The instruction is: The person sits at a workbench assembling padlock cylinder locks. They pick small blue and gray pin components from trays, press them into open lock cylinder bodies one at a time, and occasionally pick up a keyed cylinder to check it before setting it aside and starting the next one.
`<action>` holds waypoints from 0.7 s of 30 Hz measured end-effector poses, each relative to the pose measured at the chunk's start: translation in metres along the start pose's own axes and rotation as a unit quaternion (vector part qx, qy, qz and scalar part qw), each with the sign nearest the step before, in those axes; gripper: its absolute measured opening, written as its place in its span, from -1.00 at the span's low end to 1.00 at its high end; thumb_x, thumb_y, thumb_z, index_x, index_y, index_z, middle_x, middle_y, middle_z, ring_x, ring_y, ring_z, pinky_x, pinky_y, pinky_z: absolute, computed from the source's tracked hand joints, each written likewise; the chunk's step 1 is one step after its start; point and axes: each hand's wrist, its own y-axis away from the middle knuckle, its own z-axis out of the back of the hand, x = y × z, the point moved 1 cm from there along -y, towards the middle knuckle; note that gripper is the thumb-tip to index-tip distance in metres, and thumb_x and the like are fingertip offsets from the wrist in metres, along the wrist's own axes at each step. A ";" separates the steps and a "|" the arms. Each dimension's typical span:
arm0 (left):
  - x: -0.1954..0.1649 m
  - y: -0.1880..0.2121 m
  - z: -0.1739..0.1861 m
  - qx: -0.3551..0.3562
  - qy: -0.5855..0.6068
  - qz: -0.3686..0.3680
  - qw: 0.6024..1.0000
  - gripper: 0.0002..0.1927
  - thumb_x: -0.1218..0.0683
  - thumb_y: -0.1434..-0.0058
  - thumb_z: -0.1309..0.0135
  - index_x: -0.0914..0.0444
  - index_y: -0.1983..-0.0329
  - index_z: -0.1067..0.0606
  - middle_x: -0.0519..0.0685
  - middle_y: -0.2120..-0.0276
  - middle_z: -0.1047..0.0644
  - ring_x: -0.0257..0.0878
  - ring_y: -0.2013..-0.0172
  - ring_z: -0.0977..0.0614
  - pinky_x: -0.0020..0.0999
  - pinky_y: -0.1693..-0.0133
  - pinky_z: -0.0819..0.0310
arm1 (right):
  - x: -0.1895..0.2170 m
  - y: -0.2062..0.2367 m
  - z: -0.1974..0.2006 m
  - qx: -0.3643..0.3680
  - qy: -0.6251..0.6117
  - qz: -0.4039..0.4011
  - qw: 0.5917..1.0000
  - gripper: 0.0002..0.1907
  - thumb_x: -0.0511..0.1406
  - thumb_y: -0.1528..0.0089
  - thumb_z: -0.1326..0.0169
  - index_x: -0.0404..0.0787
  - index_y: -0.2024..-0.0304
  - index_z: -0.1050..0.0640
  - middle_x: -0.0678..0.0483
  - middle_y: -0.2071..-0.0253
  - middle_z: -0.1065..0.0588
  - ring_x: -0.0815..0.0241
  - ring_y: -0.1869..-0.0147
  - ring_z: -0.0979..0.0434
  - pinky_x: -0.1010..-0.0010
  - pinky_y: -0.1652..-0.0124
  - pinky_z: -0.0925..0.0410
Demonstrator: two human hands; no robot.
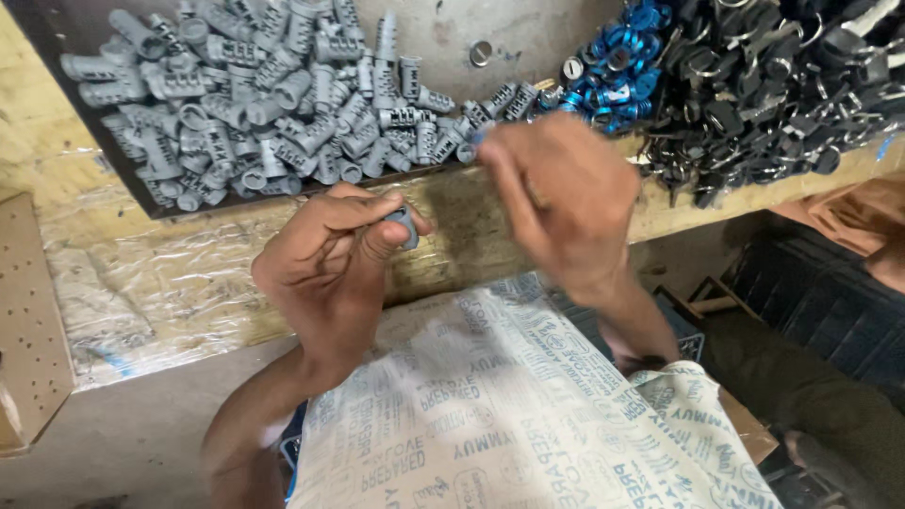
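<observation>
My left hand [325, 264] grips a small grey ribbed plastic part [405, 224] between thumb and fingers, just in front of the bench edge. My right hand [556, 193], blurred, reaches toward the near edge of the pile of grey ribbed parts [273, 94]; something small and blue shows at its fingertips [476, 139], and I cannot tell whether it is held. A heap of blue metal rings [617, 57] lies just beyond the right hand. A mass of black parts with metal rings [782, 85] fills the right end of the bench.
The wooden bench [170, 273] is covered with clear plastic film at the left. A printed white cloth [509, 405] lies over my lap. A perforated brown board [28, 320] leans at the far left. Two silver discs [481, 54] rest on the dark tray.
</observation>
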 end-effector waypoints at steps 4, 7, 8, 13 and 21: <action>0.003 0.004 -0.012 0.015 -0.109 0.003 0.994 -0.88 0.35 -0.44 -0.19 0.49 0.00 -0.53 0.07 0.24 -0.58 -0.38 0.24 -0.60 -0.59 0.17 -0.51 | 0.025 0.051 -0.008 -0.006 -0.120 -0.032 0.992 -0.83 -0.49 -0.28 -0.30 -0.40 0.11 -0.59 -0.01 0.35 -0.53 0.12 0.38 -0.48 0.32 0.39 -0.34; 0.002 0.007 -0.010 0.046 -0.133 0.050 0.989 -0.88 0.36 -0.37 -0.22 0.49 0.08 -0.55 0.06 0.26 -0.61 -0.40 0.26 -0.60 -0.60 0.20 -0.51 | 0.021 0.079 -0.014 -0.036 -0.181 -0.055 0.981 -0.84 -0.52 -0.30 -0.27 -0.38 0.09 -0.58 0.01 0.37 -0.52 0.16 0.39 -0.49 0.35 0.41 -0.35; 0.002 0.008 -0.008 0.057 -0.116 0.095 0.987 -0.89 0.36 -0.33 -0.22 0.49 0.11 -0.56 0.07 0.25 -0.63 -0.39 0.25 -0.62 -0.58 0.19 -0.52 | 0.019 0.084 -0.015 -0.040 -0.219 -0.064 0.973 -0.85 -0.52 -0.31 -0.25 -0.37 0.09 -0.58 0.03 0.37 -0.54 0.19 0.39 -0.51 0.39 0.43 -0.35; 0.001 0.011 -0.009 0.097 -0.052 0.184 0.977 -0.91 0.37 -0.28 -0.21 0.48 0.17 -0.56 0.11 0.28 -0.65 -0.32 0.26 -0.70 -0.52 0.21 -0.61 | 0.016 0.092 -0.011 -0.051 -0.279 -0.052 0.958 -0.84 -0.53 -0.31 -0.23 -0.39 0.06 -0.57 0.02 0.37 -0.55 0.22 0.37 -0.55 0.44 0.43 -0.37; 0.007 0.010 0.003 0.105 0.023 0.250 0.962 -0.80 0.39 -0.17 -0.22 0.44 0.17 -0.48 0.07 0.36 -0.66 -0.28 0.33 -0.73 -0.46 0.23 -0.67 | 0.014 0.109 -0.015 0.051 -0.239 0.071 0.967 -0.47 -0.28 -0.25 -0.40 -0.55 -0.08 -0.50 -0.01 0.32 -0.48 0.16 0.35 -0.53 0.37 0.38 -0.39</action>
